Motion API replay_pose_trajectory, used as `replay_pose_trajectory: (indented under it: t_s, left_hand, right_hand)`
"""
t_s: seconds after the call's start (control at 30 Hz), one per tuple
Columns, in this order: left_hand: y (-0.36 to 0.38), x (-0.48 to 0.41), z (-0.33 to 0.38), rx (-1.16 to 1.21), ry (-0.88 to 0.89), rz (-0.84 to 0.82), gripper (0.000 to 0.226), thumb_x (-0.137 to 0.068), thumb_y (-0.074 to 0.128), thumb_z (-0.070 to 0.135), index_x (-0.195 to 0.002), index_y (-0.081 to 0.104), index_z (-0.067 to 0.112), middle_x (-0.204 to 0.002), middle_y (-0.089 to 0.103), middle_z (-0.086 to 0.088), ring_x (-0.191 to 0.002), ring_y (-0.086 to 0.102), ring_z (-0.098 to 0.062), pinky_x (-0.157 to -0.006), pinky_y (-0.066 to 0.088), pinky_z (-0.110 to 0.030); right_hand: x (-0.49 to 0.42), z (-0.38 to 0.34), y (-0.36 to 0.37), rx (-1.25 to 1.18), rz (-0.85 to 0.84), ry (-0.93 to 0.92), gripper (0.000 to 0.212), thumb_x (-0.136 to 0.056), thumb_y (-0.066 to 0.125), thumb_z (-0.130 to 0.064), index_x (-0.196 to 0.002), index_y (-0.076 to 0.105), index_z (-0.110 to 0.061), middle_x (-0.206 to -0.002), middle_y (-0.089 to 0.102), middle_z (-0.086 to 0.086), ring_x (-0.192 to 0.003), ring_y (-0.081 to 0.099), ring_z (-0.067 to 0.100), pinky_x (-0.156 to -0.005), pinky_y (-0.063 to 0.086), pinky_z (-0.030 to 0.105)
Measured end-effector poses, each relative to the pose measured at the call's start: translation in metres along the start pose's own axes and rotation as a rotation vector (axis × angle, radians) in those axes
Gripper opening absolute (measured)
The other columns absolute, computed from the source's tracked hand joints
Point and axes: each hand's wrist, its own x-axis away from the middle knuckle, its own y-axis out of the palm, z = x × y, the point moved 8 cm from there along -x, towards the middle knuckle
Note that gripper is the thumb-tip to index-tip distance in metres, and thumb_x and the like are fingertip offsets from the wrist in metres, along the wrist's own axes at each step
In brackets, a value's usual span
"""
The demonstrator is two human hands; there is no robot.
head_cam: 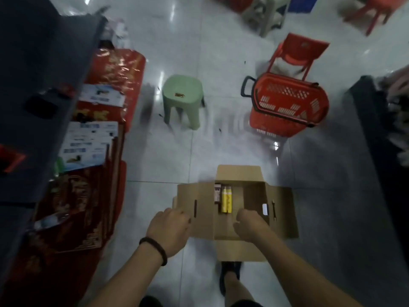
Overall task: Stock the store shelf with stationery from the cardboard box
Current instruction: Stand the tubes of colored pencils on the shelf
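Head view: the cardboard box (239, 176) sits open on the tiled floor (168, 165), flaps spread, beside the shelf (33, 85) on the left. The floor is free ahead up to a green stool (182, 91) and a red basket (287, 103). The yellow tubes (227, 200) inside lie pointing away from the person. The left hand (170, 227) bends its fingers (184, 214) onto the left flap. The right hand (250, 221) is curled at the near wall. Blur hides whether either hand has hold of anything.

Your cardboard box (283, 213) sits open on the floor (168, 165), flaps spread flat. Inside, at its left wall, two yellow packs (227, 201) lie side by side, a pinkish pack (217, 193) just left of them. The dark shelf (39, 85) stands at your left.
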Motion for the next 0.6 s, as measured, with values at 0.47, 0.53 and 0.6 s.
replay_pose_trajectory:
  t_s: [0.47, 0.53, 0.6]
  left_hand:
    - [0.366, -0.298, -0.018, 0.306, -0.282, -0.262, 0.020, -0.102, 0.058, 0.028, -0.097, 0.038, 0.027, -0.092, 0.056, 0.001, -0.076, 0.059, -0.017, -0.068, 0.057, -0.037]
    - [0.400, -0.321, -0.030, 0.317, -0.306, -0.265, 0.021, -0.101, 0.060, 0.035, -0.101, 0.040, 0.027, -0.094, 0.057, 0.001, -0.079, 0.060, -0.017, -0.072, 0.060, -0.040]
    - [0.427, -0.335, -0.037, 0.349, -0.326, -0.264, 0.029, -0.098, 0.064, 0.043, -0.107, 0.044, 0.025, -0.098, 0.058, 0.001, -0.081, 0.061, -0.018, -0.074, 0.060, -0.043]
  right_hand:
    - [-0.418, 0.149, 0.207, -0.232, 0.081, 0.223, 0.048, -0.092, 0.069, -0.034, -0.130, 0.046, -0.017, -0.125, 0.055, 0.010, -0.114, 0.061, 0.031, -0.093, 0.056, 0.044]
    - [-0.459, 0.152, 0.228, -0.259, 0.124, 0.237, 0.062, -0.087, 0.075, -0.035, -0.136, 0.043, -0.014, -0.126, 0.053, 0.011, -0.118, 0.060, 0.033, -0.094, 0.052, 0.043]
    - [-0.491, 0.148, 0.248, -0.253, 0.174, 0.237, 0.083, -0.084, 0.080, -0.038, -0.146, 0.034, -0.008, -0.133, 0.050, 0.014, -0.124, 0.056, 0.035, -0.098, 0.049, 0.045]
